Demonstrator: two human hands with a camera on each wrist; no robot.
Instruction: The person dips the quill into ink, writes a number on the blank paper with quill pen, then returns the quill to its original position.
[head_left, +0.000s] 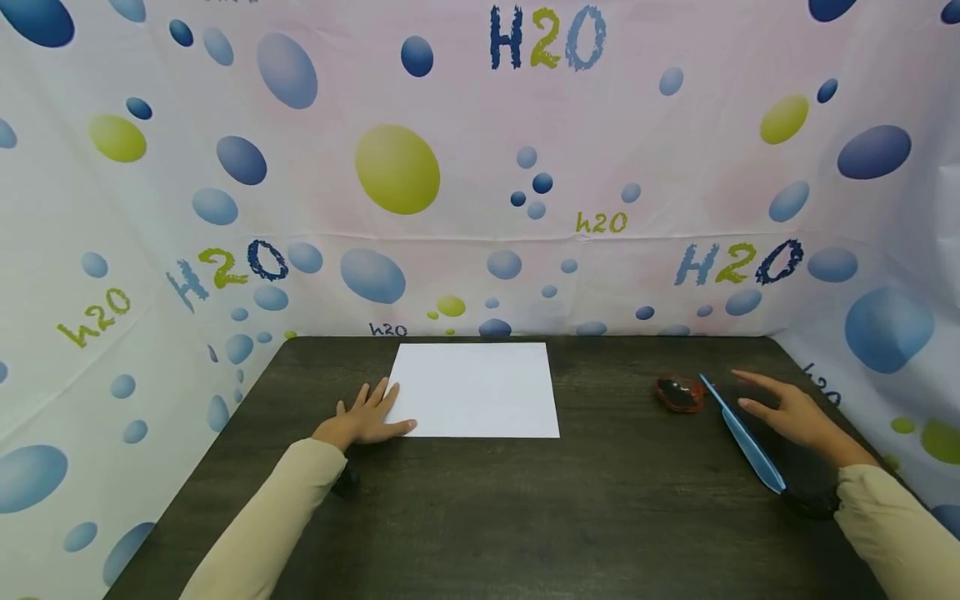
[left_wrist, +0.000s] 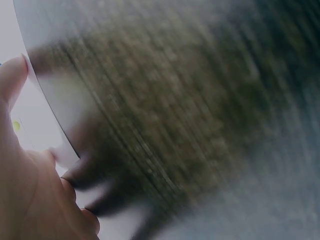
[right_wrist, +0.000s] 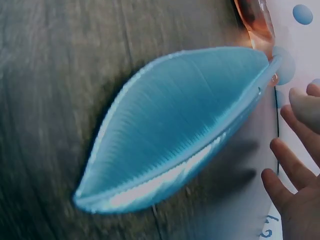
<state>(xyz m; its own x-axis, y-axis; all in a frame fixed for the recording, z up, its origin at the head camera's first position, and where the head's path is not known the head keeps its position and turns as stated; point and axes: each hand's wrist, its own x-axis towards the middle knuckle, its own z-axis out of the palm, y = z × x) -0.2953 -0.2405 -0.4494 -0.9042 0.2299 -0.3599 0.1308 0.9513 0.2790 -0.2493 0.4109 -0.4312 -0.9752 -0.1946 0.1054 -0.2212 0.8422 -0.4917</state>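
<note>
A white sheet of paper [head_left: 480,392] lies flat on the dark table. Spread over its left edge is my left hand [head_left: 367,418], the thumb reaching across the near left corner. On the right side of the table lies a blue feather quill [head_left: 752,446], its thin tip pointing away from me. Just right of the quill, my right hand [head_left: 798,417] hovers with loosely extended fingers and holds nothing. In the right wrist view, a gap separates the fingertips from the quill [right_wrist: 180,120]. Close to the quill's tip sits a small red, dark-centred inkwell-like object [head_left: 680,393].
The dark wooden tabletop [head_left: 480,517] ends at a back edge against a white cloth backdrop [head_left: 480,167] printed with bubbles and "H2O". The same cloth borders the table's left and right sides.
</note>
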